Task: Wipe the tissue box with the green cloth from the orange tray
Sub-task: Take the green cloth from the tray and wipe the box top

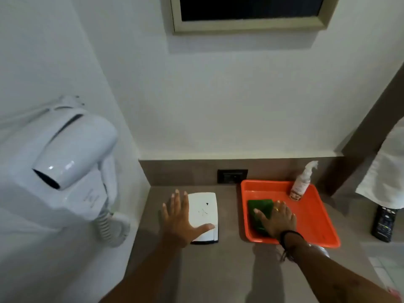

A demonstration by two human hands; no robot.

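Observation:
A white tissue box (203, 212) with a dark base lies flat on the grey counter. My left hand (180, 217) rests against its left side, fingers spread, thumb across the box's near end. An orange tray (310, 217) sits to the right of the box. A folded green cloth (260, 209) lies in the tray's left part. My right hand (277, 219) lies flat on top of the cloth, fingers spread and pointing toward the wall; it covers the cloth's right and near portions.
A white pump bottle (301, 182) stands in the tray's far right corner. A wall-mounted hair dryer (70, 158) juts out at the left. A black socket (232, 176) sits on the backsplash. A dark remote (383, 224) and a hanging white towel (387, 171) are at right.

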